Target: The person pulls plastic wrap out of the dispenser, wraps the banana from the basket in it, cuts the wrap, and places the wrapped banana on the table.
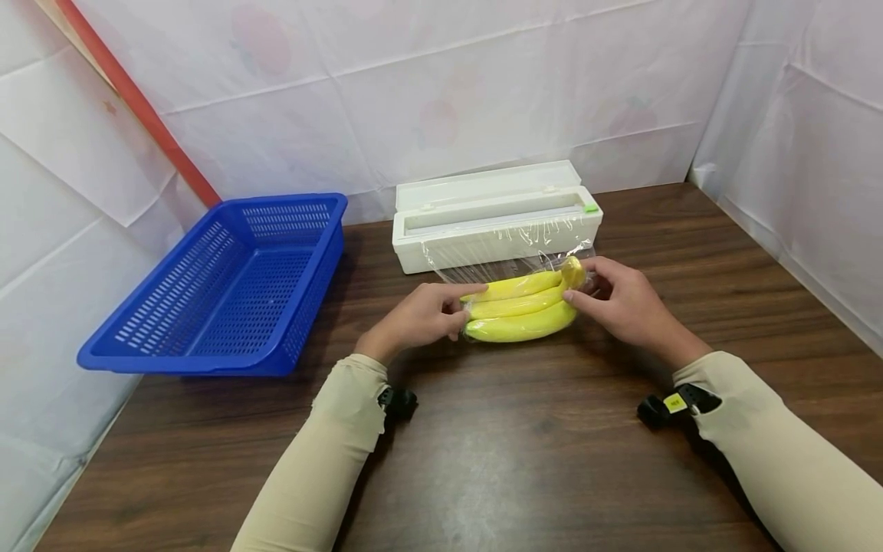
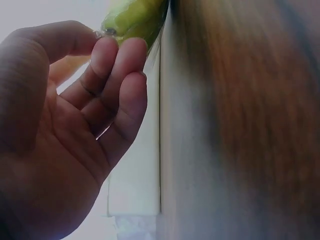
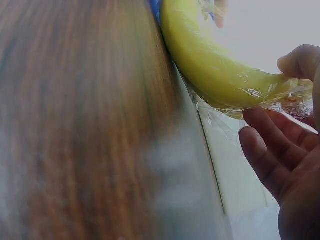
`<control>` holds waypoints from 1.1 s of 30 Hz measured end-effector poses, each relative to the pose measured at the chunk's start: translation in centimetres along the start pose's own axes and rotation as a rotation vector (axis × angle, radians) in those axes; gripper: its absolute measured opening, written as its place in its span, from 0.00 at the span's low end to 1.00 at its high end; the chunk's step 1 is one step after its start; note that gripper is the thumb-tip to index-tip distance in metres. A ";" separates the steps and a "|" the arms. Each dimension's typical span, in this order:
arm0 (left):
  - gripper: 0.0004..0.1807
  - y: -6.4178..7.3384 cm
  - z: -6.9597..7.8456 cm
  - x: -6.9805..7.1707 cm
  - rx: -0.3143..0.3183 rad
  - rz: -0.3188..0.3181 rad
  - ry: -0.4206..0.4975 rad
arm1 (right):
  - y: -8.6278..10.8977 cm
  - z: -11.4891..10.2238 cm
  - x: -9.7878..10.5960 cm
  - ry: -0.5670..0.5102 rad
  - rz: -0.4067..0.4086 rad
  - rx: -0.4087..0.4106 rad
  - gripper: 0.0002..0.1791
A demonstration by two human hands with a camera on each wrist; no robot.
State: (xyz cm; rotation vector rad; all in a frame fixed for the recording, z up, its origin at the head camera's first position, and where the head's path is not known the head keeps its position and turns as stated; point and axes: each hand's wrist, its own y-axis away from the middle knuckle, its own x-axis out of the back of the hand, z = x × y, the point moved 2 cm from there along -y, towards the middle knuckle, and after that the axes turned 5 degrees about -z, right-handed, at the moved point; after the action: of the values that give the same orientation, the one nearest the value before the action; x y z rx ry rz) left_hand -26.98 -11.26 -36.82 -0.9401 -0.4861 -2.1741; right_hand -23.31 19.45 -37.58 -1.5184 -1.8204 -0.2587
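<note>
A bunch of yellow bananas (image 1: 517, 308), with clear plastic wrap round it, lies between my two hands in front of the white box. My left hand (image 1: 426, 313) pinches the wrapped tips at the left end, its index finger laid along the rearmost banana. In the left wrist view, curled fingertips (image 2: 131, 55) meet the greenish banana tips (image 2: 131, 20). My right hand (image 1: 624, 303) grips the stem end, thumb on the near side and fingers behind. The right wrist view shows crinkled film bunched round that stem. Clear plastic film (image 1: 483, 270) stretches from the box to the bananas.
A white wrap dispenser box (image 1: 434, 257) with its lid raised stands against the back wall covering. On the left sits a blue perforated plastic basket (image 1: 276, 360). Dark wooden tabletop (image 1: 524, 452) stretches toward me, and white sheeting (image 1: 821, 153) hangs at the sides.
</note>
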 end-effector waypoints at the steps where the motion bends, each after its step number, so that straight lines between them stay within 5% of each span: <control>1: 0.26 0.0 0.0 0.0 -0.003 0.001 0.001 | 0.0 0.0 0.0 0.000 0.001 0.002 0.19; 10: 0.14 -0.2 -0.3 -0.1 -0.007 0.022 0.278 | 0.0 0.3 -0.2 -0.010 0.016 0.008 0.17; 25: 0.08 -0.8 0.9 -0.5 0.051 0.334 0.055 | 0.1 0.1 -0.1 -0.006 0.016 0.028 0.17; 33: 0.09 -0.7 0.6 -0.3 0.054 0.291 0.055 | 0.1 0.1 -0.1 -0.006 0.019 0.028 0.17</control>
State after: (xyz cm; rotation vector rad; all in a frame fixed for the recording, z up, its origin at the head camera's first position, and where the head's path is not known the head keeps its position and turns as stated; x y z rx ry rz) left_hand -27.00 -10.29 -36.68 -0.8618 -0.3550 -1.9093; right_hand -23.29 19.49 -37.74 -1.5178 -1.8065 -0.2189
